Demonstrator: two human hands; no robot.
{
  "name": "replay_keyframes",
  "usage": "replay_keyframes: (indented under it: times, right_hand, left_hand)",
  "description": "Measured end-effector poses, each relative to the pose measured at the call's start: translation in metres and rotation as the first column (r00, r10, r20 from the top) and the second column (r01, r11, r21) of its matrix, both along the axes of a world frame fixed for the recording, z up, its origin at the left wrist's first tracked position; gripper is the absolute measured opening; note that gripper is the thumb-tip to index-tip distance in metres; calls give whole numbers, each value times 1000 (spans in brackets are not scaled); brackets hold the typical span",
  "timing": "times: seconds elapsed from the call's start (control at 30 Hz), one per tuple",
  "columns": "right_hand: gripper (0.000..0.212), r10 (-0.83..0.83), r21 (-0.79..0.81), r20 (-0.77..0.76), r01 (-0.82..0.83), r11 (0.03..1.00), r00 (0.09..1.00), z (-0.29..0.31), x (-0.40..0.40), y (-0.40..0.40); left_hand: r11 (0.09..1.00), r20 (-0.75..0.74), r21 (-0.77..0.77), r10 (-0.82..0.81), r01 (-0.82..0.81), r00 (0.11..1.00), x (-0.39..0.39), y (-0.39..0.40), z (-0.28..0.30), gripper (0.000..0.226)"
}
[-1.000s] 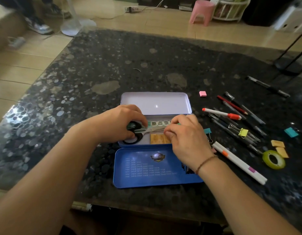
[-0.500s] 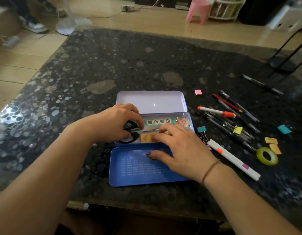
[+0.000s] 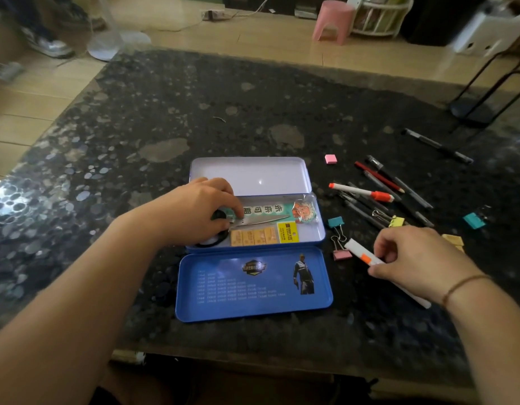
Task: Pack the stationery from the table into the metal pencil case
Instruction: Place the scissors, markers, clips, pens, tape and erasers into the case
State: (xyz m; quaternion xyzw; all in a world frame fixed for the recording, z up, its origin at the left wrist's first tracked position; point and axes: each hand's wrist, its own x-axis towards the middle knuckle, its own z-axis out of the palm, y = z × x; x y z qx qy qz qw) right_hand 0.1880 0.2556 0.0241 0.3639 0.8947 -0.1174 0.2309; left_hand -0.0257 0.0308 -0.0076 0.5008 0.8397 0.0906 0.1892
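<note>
The metal pencil case lies open at the table's middle, its pale lid flat behind it and a blue tray in front. Inside lie black-handled scissors, a green ruler and a strip of yellow erasers. My left hand grips the scissors' handles in the case's left end. To the right of the case, my right hand pinches a long white marker with an orange band that lies on the table.
Right of the case lie several pens, a white marker with a red cap, binder clips, a pink eraser, a teal clip and yellow notes. A lone black pen lies farther back. The table's front edge is near me.
My right hand left the case, crossed the blue tray and moved right onto the long white marker. My left hand stayed on the scissors' handles.
</note>
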Motion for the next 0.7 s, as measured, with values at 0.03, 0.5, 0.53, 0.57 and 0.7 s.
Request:
replay_keyframes:
  times: [0.03, 0.5, 0.53, 0.57, 0.7]
  right_hand:
    - [19, -1, -6, 7, 1, 1000, 1000, 0, 0, 0]
    - [11, 27, 131, 150, -46, 990, 988, -5, -13, -11]
    - [12, 24, 129, 157, -45, 991, 987, -6, -16, -13]
    - [12, 15, 115, 172, -35, 993, 985, -7, -18, -14]
    - [11, -24, 57, 135, 16, 998, 991, 5, -14, -12]
  left_hand:
    - [1000, -3, -2, 6, -6, 1000, 1, 1, 0, 24]
    - [1000, 29, 14, 22, -22, 999, 4, -1, 7, 38]
    - [999, 43, 9, 35, -35, 998, 5, -2, 8, 39]
    - [999, 51, 1, 53, -53, 997, 5, -2, 9, 40]
    - [988, 134, 50, 138, -146, 981, 4, -5, 8, 47]
